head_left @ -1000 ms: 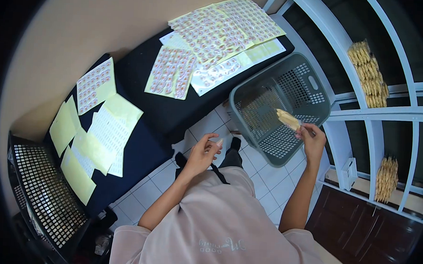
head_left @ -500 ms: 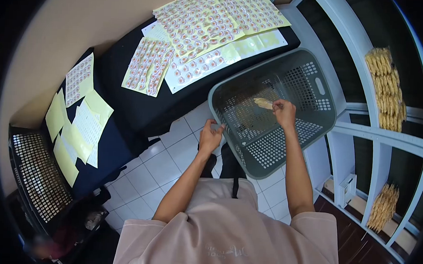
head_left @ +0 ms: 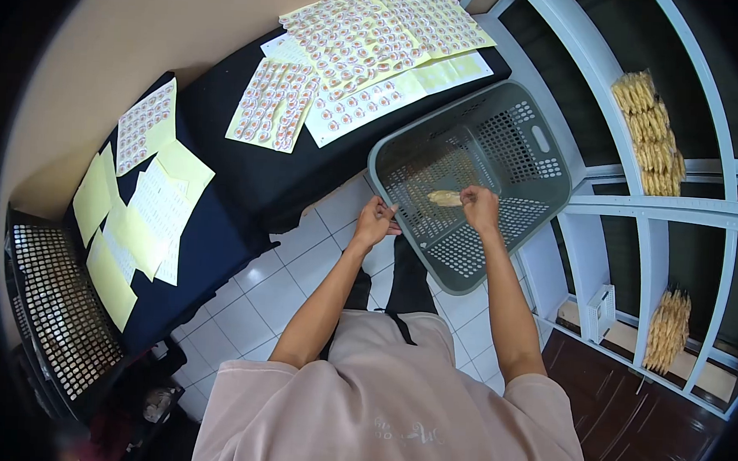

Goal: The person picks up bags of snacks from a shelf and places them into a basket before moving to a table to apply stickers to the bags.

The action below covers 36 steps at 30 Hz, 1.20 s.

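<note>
A large grey-green plastic basket (head_left: 457, 280) with perforated walls is in front of me. My left hand (head_left: 374, 223) is at its left rim, with the fingers curled over the edge. Over the basket's inside, my right hand (head_left: 479, 208) pinches one end of a small clear packet of pale yellow snacks (head_left: 444, 198). The packet points to the left, above the basket's floor. The pinching fingertips partly cover its right end.
Yellow sheets of round red-and-white stickers (head_left: 352, 44) lie on a black-covered table (head_left: 218, 92). More papers (head_left: 151, 221) are at the left, beside a black crate (head_left: 61, 299). On the right, pale shelving (head_left: 666, 212) carries hanging snack packs (head_left: 649, 131) and another bunch (head_left: 669, 330).
The camera view has turned slightly. My right hand and the packet have shifted a little left over the basket. My left hand has come up closer against the rim.
</note>
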### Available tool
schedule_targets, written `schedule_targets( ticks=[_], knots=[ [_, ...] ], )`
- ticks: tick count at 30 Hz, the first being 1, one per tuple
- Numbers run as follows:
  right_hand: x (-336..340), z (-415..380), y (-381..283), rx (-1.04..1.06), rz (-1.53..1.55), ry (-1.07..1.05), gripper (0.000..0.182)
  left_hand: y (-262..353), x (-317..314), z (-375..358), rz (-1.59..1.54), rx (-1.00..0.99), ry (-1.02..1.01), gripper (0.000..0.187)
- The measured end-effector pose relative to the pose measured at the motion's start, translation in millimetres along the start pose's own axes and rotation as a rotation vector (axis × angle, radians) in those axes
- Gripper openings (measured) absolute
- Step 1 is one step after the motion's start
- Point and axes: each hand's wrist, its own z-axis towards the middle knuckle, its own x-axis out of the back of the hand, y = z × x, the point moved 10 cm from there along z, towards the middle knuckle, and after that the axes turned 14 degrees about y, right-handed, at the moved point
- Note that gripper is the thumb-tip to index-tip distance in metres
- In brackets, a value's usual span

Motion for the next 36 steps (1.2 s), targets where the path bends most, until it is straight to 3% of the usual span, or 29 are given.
schedule_targets(
  ticks=[10,15,16,18,23,36],
  knots=[
    [-96.2,-20.2,-44.4,0.111,-0.004,-0.198,0.013,-0.9,108.8,-41.4,0.09,-0.082,0.151,0.026],
    [-138.5,-44.3,-31.6,0.041,-0.033,-0.268,0.014,-28.8,149.9,-53.6,0.031,0.013,0.27,0.026],
    [-142.8,-49.8,-30.2,0.036,-0.02,-0.305,0.014,-32.3,147.2,-58.9,0.028,0.018,0.272,0.026],
    [-141.6,-60.6,-28.3,0.051,0.011,-0.302,0.014,-7.9,149.1,-80.9,0.198,-0.33,0.426,0.028],
    [-136.3,-76.5,-15.5,-0.002,0.074,-0.337,0.014,-61.5,174.8,-90.3,-0.066,-0.291,0.726,0.031],
    [-174.5,-62.9,-47.4,0.146,0.02,-0.357,0.014,-31.2,176.6,-91.1,-0.123,-0.341,0.811,0.027]
  ],
)
